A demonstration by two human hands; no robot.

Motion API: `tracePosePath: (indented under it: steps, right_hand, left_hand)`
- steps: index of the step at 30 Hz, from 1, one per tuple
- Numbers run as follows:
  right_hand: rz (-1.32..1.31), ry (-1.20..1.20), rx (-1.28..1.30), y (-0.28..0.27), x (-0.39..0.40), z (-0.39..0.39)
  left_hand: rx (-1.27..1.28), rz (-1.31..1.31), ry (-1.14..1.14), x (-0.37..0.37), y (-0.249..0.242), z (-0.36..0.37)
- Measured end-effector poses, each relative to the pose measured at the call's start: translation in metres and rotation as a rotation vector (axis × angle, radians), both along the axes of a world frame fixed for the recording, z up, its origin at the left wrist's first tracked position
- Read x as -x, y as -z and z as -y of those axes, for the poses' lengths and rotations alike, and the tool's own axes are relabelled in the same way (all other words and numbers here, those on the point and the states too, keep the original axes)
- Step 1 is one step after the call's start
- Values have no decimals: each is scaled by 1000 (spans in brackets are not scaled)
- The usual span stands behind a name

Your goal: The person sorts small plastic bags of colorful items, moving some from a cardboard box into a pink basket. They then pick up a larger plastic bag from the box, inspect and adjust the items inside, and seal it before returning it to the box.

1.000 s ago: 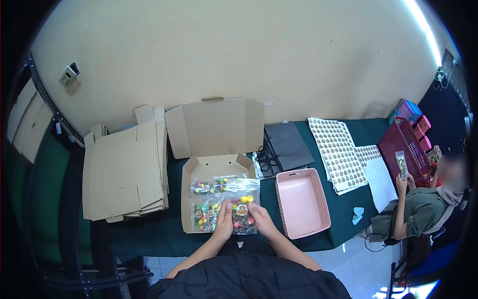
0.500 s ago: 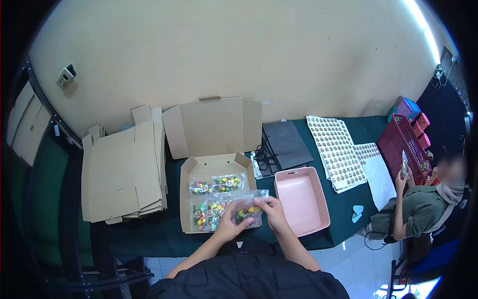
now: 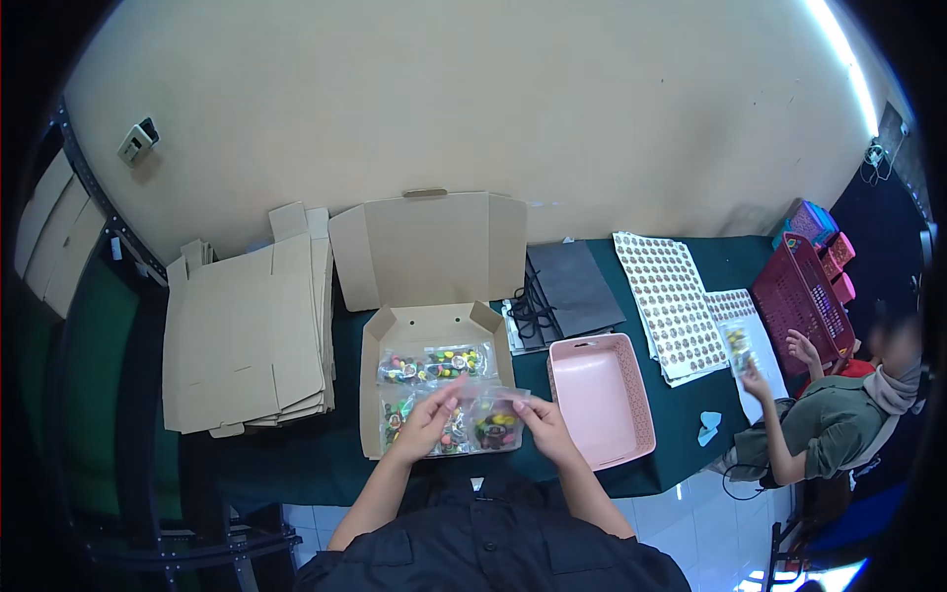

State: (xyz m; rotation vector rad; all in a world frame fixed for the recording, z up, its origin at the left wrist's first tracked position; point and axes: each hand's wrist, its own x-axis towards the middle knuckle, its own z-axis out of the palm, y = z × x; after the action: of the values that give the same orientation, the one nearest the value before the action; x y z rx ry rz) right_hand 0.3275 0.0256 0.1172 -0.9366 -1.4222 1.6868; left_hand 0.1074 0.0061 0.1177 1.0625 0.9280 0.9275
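A clear plastic bag of colourful candies (image 3: 496, 426) hangs by its top edge between my two hands, over the front right part of an open cardboard box (image 3: 371, 419). My left hand (image 3: 426, 429) pinches the bag's upper left corner. At the upper right corner, the fingers of my right hand (image 3: 543, 424) are closed on the plastic. Inside the box lie more candy bags (image 3: 456, 359), in a back row and a front row; my left hand partly covers the front ones. The box lid (image 3: 429, 252) stands raised behind.
Flattened cardboard boxes (image 3: 247, 340) are stacked on the left. To the right are a pink basket (image 3: 600, 400), black paper bags (image 3: 574, 291), sticker sheets (image 3: 671, 306) and a maroon crate (image 3: 801, 301). A co-worker (image 3: 829, 429) at the right holds another candy bag (image 3: 737, 347).
My left hand has moved from the bag's side to its top edge, and the bag now hangs lower and upright. The co-worker's candy bag has moved left, over the sticker sheets.
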Motion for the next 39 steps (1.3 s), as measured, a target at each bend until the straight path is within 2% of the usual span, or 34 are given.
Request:
tracePosePath:
  steps: [2, 4, 6, 7, 9, 12, 14, 16, 19, 20, 22, 24, 25, 26, 28, 30, 32, 34, 36, 38, 39]
  right_hand:
    - [47, 219, -130, -20, 8, 3]
    - [82, 222, -228, -16, 15, 4]
    - [305, 218, -574, -22, 26, 11]
    - [236, 237, -532, -17, 33, 14]
    - [264, 241, -578, -18, 37, 16]
    - [303, 275, -634, -18, 37, 16]
    - [263, 533, -441, -17, 37, 17]
    - [195, 638, -392, -17, 37, 13]
    - [91, 376, -347, -8, 29, 9]
    - [92, 382, -348, -6, 29, 9]
    - [36, 304, -245, -5, 29, 10]
    - [61, 262, -271, -6, 23, 10]
    - [32, 242, -214, -3, 21, 9]
    - [1, 222, -158, -1, 20, 8]
    - [-2, 202, -189, 4, 16, 6]
    - [-41, 184, 38, 8, 12, 6]
    - [-2, 193, 17, 12, 10, 3]
    - [36, 202, -1, 8, 8, 2]
    - [-160, 294, 207, 1, 5, 4]
    - [-238, 378, 233, 7, 6, 3]
    - [-294, 459, 289, 11, 7, 2]
  left_hand:
    - [-280, 35, -280, -8, 2, -5]
    - [-251, -11, -211, -14, 6, -1]
    - [-220, -57, -141, -26, 9, 6]
    - [-262, 2, -193, -37, 7, 10]
    - [-285, 138, -265, -51, 2, 13]
    - [-211, 141, -224, -50, -9, 19]
    - [-173, 194, -232, -50, -4, 21]
    - [-144, 70, -224, -49, -11, 24]
    - [-148, -37, -343, -51, -2, 23]
    - [-161, -106, -389, -50, 5, 22]
    - [-168, -47, -463, -51, 4, 21]
    - [-129, -12, -401, -44, 0, 19]
    - [-138, 140, -339, -44, 0, 19]
    - [-139, 137, -341, -41, 0, 18]
    - [-116, 19, -179, -32, 0, 18]
    - [-123, 61, -161, -30, 7, 16]
    - [-131, 102, -141, -29, 11, 15]
    - [57, 194, -45, -29, 2, 16]
    - [-10, 94, 10, -36, 7, 20]
    - [-73, -4, 67, -40, 16, 24]
    - [75, -41, 139, -41, 22, 25]
